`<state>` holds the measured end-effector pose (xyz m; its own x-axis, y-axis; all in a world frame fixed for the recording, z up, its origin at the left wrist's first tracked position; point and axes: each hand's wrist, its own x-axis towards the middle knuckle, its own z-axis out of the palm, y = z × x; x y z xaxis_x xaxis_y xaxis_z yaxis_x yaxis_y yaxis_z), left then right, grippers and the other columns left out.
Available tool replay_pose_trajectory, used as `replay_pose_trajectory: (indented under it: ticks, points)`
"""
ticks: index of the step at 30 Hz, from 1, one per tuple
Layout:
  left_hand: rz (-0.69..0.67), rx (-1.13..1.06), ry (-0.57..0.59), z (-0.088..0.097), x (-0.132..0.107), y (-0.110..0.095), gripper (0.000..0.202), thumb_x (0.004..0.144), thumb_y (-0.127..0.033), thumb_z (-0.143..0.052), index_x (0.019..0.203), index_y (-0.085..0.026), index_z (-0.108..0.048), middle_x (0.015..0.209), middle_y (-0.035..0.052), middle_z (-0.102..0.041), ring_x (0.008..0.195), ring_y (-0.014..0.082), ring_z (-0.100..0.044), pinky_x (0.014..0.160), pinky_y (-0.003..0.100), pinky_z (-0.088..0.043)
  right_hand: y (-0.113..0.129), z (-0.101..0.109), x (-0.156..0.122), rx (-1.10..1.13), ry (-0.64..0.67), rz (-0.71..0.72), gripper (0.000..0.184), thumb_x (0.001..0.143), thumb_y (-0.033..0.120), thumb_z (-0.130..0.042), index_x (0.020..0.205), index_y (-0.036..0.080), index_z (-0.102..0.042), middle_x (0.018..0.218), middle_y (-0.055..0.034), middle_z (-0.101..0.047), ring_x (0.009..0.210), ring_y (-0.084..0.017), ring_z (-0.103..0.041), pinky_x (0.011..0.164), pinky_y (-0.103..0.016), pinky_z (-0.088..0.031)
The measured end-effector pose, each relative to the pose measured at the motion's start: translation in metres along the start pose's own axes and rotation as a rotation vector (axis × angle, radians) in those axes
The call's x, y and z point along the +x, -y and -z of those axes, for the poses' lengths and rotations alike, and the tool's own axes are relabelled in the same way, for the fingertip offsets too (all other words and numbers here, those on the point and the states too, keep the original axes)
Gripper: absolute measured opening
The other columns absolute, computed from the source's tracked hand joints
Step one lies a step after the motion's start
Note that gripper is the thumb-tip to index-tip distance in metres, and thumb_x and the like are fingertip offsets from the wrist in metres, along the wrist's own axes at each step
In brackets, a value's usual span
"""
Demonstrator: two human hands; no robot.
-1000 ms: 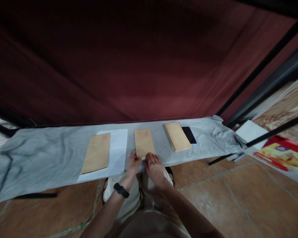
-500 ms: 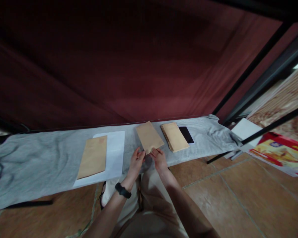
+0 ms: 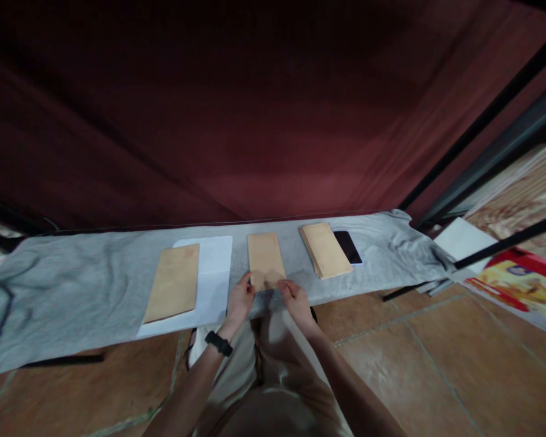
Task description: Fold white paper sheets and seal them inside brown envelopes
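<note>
A brown paper envelope (image 3: 266,256) lies nearly straight in front of me on the grey cloth. My left hand (image 3: 241,298), with a black band on its wrist, pinches its near left corner. At the near right corner my right hand (image 3: 296,300) grips the same envelope between thumb and fingers. To the right sits a stack of brown envelopes (image 3: 328,250), slightly fanned. On the left another brown envelope (image 3: 173,282), with a faint reddish mark at its top corner, overlaps white paper (image 3: 217,267).
A dark-screened phone (image 3: 348,247) lies just right of the stack. The grey cloth (image 3: 95,279) covers a long, narrow surface against a dark red hanging (image 3: 255,152). Black metal bars (image 3: 486,121) and a red and yellow box (image 3: 523,282) are at the right.
The middle envelope has turned from a slant to nearly straight and now lies flatter on the cloth. My hands have moved apart to its two near corners. The view has shifted slightly.
</note>
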<state>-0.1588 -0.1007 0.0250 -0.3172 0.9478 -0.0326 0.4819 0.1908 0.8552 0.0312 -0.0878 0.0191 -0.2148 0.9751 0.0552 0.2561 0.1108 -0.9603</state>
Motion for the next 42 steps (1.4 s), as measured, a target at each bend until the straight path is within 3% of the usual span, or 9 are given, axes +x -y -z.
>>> replay_pose_trajectory:
  ticks: [3, 5, 8, 12, 16, 22, 28, 34, 42]
  points:
    - [-0.032, 0.318, -0.008, 0.001, -0.006, -0.002, 0.042, 0.085, -0.013, -0.053, 0.126, -0.015, -0.063, 0.070, 0.0021, -0.068, 0.063, 0.0198, -0.066, 0.061, 0.028, -0.046, 0.001, 0.003, -0.001, -0.491, 0.065, 0.322, 0.041, 0.104, 0.033, -0.041, 0.138, 0.021, -0.061, 0.142, -0.0108, -0.062, 0.134, -0.023, -0.056, 0.116, -0.045, -0.041]
    - [-0.042, 0.421, -0.019, 0.001, -0.011, -0.005, 0.041, 0.089, -0.014, -0.049, 0.127, -0.015, -0.063, 0.083, 0.0074, -0.072, 0.071, 0.0227, -0.069, 0.065, 0.031, -0.049, -0.002, 0.002, -0.003, -0.693, 0.131, 0.424, 0.046, 0.104, 0.031, -0.044, 0.147, 0.020, -0.051, 0.152, -0.0104, -0.052, 0.142, -0.024, -0.046, 0.121, -0.049, -0.033]
    - [-0.094, 0.488, -0.066, -0.002, -0.017, -0.010, 0.036, 0.095, -0.019, -0.044, 0.123, -0.015, -0.066, 0.100, 0.0140, -0.072, 0.083, 0.0262, -0.070, 0.075, 0.036, -0.052, -0.011, -0.001, -0.006, -0.839, 0.166, 0.473, 0.053, 0.103, 0.032, -0.047, 0.154, 0.019, -0.041, 0.158, -0.0108, -0.044, 0.146, -0.025, -0.042, 0.122, -0.049, -0.030]
    - [-0.427, 0.603, -0.128, -0.016, -0.006, -0.016, 0.041, 0.099, -0.027, -0.041, 0.135, -0.016, -0.058, 0.134, 0.0166, -0.063, 0.124, 0.0298, -0.060, 0.103, 0.046, -0.048, -0.020, -0.002, -0.006, -0.888, 0.167, 0.496, 0.057, 0.102, 0.034, -0.049, 0.155, 0.017, -0.038, 0.159, -0.0118, -0.041, 0.146, -0.025, -0.041, 0.122, -0.048, -0.029]
    - [-0.577, 0.722, 0.043, -0.031, 0.035, -0.020, 0.052, 0.102, -0.035, -0.034, 0.149, -0.013, -0.045, 0.160, 0.0122, -0.040, 0.151, 0.0263, -0.031, 0.123, 0.046, -0.027, -0.019, -0.002, -0.005, -0.919, 0.159, 0.498, 0.053, 0.102, 0.036, -0.049, 0.151, 0.013, -0.046, 0.154, -0.0134, -0.048, 0.145, -0.026, -0.043, 0.122, -0.047, -0.029]
    - [-0.521, 0.852, 0.171, -0.030, 0.107, -0.015, 0.060, 0.104, -0.045, -0.027, 0.156, -0.016, -0.035, 0.164, 0.0078, -0.035, 0.154, 0.0228, -0.025, 0.126, 0.041, -0.019, -0.006, -0.001, -0.007, -0.930, 0.150, 0.505, 0.055, 0.104, 0.037, -0.047, 0.155, 0.017, -0.039, 0.156, -0.0102, -0.046, 0.145, -0.023, -0.043, 0.123, -0.044, -0.028]
    - [-0.588, 0.838, 0.219, -0.035, 0.145, -0.019, 0.056, 0.104, -0.040, -0.024, 0.155, -0.022, -0.038, 0.162, 0.0035, -0.039, 0.152, 0.0233, -0.028, 0.126, 0.046, -0.018, -0.007, -0.002, -0.007, -0.954, 0.147, 0.520, 0.059, 0.104, 0.035, -0.047, 0.158, 0.017, -0.032, 0.158, -0.0093, -0.044, 0.146, -0.024, -0.041, 0.123, -0.046, -0.029]
    - [-0.656, 0.819, 0.252, -0.040, 0.151, -0.017, 0.056, 0.104, -0.038, -0.025, 0.156, -0.020, -0.036, 0.163, 0.0046, -0.037, 0.152, 0.0209, -0.028, 0.126, 0.045, -0.016, -0.011, -0.003, -0.007, -0.961, 0.149, 0.521, 0.060, 0.104, 0.033, -0.047, 0.159, 0.018, -0.029, 0.158, -0.0085, -0.043, 0.146, -0.024, -0.041, 0.122, -0.047, -0.031]
    - [-0.750, 0.789, 0.322, -0.037, 0.118, -0.007, 0.057, 0.105, -0.038, -0.022, 0.157, -0.017, -0.034, 0.164, 0.0052, -0.036, 0.153, 0.0161, -0.027, 0.127, 0.038, -0.015, -0.007, -0.002, -0.008, -0.868, 0.145, 0.497, 0.055, 0.103, 0.034, -0.048, 0.154, 0.017, -0.039, 0.153, -0.0111, -0.051, 0.146, -0.024, -0.042, 0.123, -0.048, -0.031]
